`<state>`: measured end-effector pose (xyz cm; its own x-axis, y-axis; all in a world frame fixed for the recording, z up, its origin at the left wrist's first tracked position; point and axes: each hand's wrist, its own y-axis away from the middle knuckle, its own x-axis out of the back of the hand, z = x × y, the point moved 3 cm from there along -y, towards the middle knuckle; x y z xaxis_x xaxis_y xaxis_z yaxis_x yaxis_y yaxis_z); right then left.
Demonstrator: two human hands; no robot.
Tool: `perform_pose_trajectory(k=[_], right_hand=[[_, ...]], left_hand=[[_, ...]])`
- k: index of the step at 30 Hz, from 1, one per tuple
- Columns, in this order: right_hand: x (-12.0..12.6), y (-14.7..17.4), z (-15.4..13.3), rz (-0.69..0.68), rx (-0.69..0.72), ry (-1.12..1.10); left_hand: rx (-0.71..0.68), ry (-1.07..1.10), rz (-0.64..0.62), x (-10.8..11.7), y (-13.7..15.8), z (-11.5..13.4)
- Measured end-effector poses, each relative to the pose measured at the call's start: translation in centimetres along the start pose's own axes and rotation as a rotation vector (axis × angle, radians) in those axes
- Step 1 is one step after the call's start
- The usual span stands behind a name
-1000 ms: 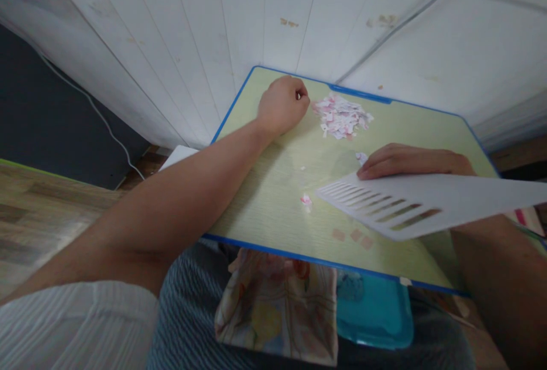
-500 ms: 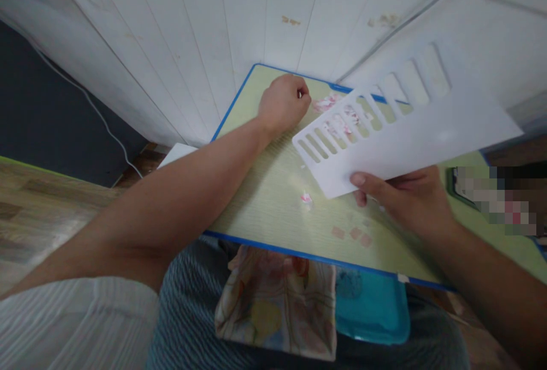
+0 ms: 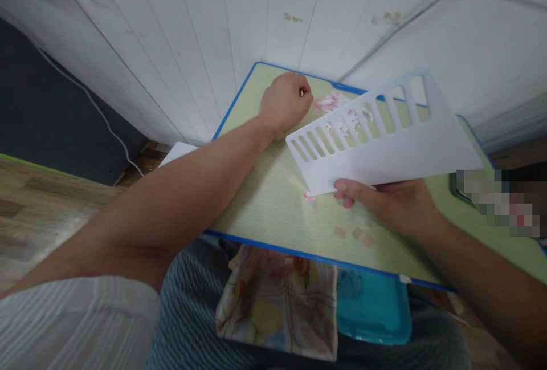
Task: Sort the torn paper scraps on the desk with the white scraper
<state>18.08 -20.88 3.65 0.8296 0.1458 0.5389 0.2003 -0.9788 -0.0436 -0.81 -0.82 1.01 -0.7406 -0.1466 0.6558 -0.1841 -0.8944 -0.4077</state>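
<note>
My right hand (image 3: 404, 207) pinches a thin white card (image 3: 397, 156) by its lower edge, thumb on top. Along the card's far side runs a row of slots that widen toward the right. It is tilted above the table, and pink-and-white scraps show through some slots. My left hand (image 3: 285, 102) rests with curled fingers near the table's back edge; whatever it may hold is hidden. Beside it lies a pile of pink-and-white scraps (image 3: 331, 102). A small pink scrap (image 3: 308, 196) lies by the card's lower corner. Small pinkish squares (image 3: 362, 237) lie nearer me.
The light-green table (image 3: 256, 204) has a blue rim and stands against a white panelled wall (image 3: 200, 28). A blurred-out, dark-edged object (image 3: 491, 199) is at the right. A patterned cloth (image 3: 277, 307) and a turquoise tray (image 3: 376, 313) are below the front edge.
My right hand has moved slightly left and lowered the card, bringing its right end down and leftward. My left hand stays where it was.
</note>
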Motion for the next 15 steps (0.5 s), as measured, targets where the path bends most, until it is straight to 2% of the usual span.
perform_pose_trajectory(k=[3,9,15], right_hand=[[0.6,0.0,0.6,0.085,-0.003,0.019],[2.1,-0.1,1.4,0.152,0.051,0.053],[1.1,0.1,0.6,0.007,0.158,0.010]], left_hand=[[-0.004,-0.011,0.011,-0.2,-0.1,-0.2],[0.002,0.021,0.013,-0.4,-0.3,-0.5],[0.009,0.007,-0.010,-0.1,-0.2,-0.2]])
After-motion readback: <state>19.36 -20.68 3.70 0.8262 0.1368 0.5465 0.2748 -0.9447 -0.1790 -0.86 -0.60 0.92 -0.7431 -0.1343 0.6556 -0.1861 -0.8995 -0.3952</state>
